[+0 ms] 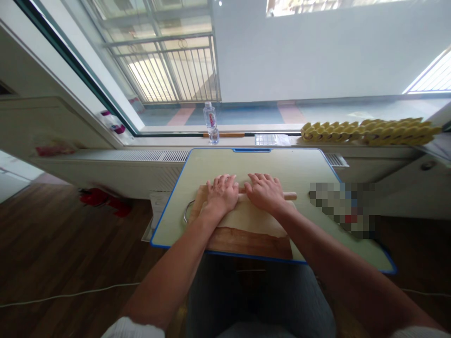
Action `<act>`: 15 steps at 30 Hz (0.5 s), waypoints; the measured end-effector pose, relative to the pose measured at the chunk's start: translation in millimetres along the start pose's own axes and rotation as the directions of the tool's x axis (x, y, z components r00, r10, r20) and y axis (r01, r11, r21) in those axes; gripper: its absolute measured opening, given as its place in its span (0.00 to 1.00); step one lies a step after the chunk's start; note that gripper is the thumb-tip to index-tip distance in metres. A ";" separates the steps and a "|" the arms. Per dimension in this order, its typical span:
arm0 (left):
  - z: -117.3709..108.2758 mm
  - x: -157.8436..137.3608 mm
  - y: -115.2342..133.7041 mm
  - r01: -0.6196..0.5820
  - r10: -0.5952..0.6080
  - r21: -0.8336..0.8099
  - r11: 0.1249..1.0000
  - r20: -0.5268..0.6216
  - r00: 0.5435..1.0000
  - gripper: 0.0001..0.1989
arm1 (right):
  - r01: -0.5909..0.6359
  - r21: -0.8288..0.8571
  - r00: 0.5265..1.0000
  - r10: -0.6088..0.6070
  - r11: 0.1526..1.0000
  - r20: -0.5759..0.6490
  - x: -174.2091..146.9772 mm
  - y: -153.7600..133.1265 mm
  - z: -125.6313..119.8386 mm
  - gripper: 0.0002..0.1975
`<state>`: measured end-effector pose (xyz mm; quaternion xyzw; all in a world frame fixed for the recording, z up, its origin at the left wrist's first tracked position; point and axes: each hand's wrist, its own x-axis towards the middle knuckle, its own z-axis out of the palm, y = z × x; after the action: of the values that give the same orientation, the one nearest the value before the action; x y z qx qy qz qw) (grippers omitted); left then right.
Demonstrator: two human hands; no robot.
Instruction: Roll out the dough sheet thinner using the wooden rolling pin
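Note:
A sheet of pale rolled-out dough (252, 217) lies on a wooden cutting board (250, 243) with a metal handle (186, 212) at its left side. Across the dough's far part rests a wooden rolling pin (291, 195). My left hand (221, 192) is on the pin's left part, palm down with fingers stretched forward. On its right part lies my right hand (264, 188), also flat with fingers extended. Both hands cover much of the pin, whose right end sticks out past my right hand. The board sits on a light-topped table (275, 164) with a blue rim.
A pixelated item (345, 211) lies on the table's right side. On the windowsill stand a clear bottle (211, 124), a flat clear tray (272, 140) and yellow egg cartons (366, 131). Another bottle (114, 124) is at left. A red fire extinguisher (105, 201) lies on the floor.

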<state>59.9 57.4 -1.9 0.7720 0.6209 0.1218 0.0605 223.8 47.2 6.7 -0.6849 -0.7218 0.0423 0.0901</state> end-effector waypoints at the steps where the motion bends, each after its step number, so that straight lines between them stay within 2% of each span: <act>1: -0.6 -3.8 0.3 -0.006 0.006 0.005 1.000 -0.004 1.000 0.24 | 0.004 -0.008 1.000 -0.004 1.000 -0.008 -3.5 -0.3 0.1 0.28; 7: -5.1 -44.5 2.0 -0.067 0.069 0.074 0.995 -0.028 0.997 0.26 | 0.070 -0.057 0.993 -0.075 0.996 -0.088 -48.0 -2.9 0.5 0.27; 9: -5.8 -50.1 1.3 -0.079 0.081 0.092 0.993 -0.019 0.997 0.26 | 0.095 -0.058 0.990 -0.100 0.994 -0.104 -57.1 -2.8 0.4 0.28; 12: -5.4 -40.3 0.4 -0.065 0.065 0.115 0.991 0.002 0.998 0.26 | 0.083 -0.064 0.991 -0.088 0.995 -0.096 -51.5 -2.1 0.6 0.28; 15: -4.2 -15.8 0.8 -0.039 0.036 0.119 0.992 0.032 0.999 0.26 | 0.038 -0.061 0.997 -0.042 0.997 -0.059 -28.5 -0.9 1.5 0.28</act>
<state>56.5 41.6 0.6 0.7876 0.6114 0.0738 0.0212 223.9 18.8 3.3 -0.6737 -0.7332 -0.0017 0.0922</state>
